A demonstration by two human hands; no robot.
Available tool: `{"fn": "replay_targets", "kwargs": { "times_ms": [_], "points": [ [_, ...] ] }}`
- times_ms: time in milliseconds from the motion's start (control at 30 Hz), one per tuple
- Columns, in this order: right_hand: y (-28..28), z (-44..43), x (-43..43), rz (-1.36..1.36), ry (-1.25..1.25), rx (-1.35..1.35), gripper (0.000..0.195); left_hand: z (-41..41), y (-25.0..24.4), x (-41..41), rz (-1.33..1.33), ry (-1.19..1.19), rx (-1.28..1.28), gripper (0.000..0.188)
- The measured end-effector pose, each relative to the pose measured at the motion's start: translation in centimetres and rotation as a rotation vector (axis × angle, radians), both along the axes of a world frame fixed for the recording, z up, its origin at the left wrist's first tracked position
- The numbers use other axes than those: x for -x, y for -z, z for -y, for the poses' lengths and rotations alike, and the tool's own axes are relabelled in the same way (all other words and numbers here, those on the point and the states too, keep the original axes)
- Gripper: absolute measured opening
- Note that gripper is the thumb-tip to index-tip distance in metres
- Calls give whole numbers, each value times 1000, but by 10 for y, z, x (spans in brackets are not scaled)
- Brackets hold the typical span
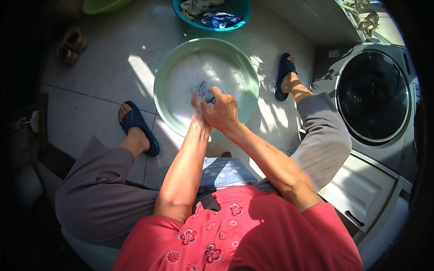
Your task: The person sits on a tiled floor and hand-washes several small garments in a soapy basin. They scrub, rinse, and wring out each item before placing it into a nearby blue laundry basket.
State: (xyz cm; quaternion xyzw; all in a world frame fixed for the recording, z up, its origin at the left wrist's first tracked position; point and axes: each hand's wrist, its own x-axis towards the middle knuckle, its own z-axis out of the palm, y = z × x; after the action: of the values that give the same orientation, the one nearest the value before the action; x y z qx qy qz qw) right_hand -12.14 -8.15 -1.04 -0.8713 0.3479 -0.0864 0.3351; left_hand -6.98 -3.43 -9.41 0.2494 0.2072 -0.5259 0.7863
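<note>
A light green plastic basin full of sudsy water stands on the floor between my feet. Over the middle of it, my left hand and my right hand are close together, gripping a wet bluish-grey cloth. Part of the cloth sticks up beyond my fingers; the rest is hidden in my hands. Suds cling to the fingers and the left wrist.
A turquoise basin with clothes sits beyond the green one. Part of a lime-green basin shows at upper left, brown shoes below it. On the right are a front-loading washing machine and a white cabinet door.
</note>
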Motion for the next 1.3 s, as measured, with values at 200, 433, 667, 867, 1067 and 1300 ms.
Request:
{"fn": "replay_targets", "kwargs": {
  "times_ms": [200,433,667,867,1067,1300],
  "points": [
    [37,76,24,-182,212,-202,46,15,-26,-16,23,-17,-91,25],
    [-6,75,10,-107,-161,-640,103,4,-49,-32,197,239,-131,32],
    [-22,21,11,-97,-375,-160,44,-11,7,-36,-76,103,-258,41],
    [-24,-23,33,87,-465,-10,14,-25,12,-21,-86,95,-82,40],
    [49,42,-9,-151,-113,261,24,6,-11,2,-53,26,-192,34],
    [4,-22,8,72,-352,205,26,-14,-48,-15,-256,99,-39,41]
  ]
}}
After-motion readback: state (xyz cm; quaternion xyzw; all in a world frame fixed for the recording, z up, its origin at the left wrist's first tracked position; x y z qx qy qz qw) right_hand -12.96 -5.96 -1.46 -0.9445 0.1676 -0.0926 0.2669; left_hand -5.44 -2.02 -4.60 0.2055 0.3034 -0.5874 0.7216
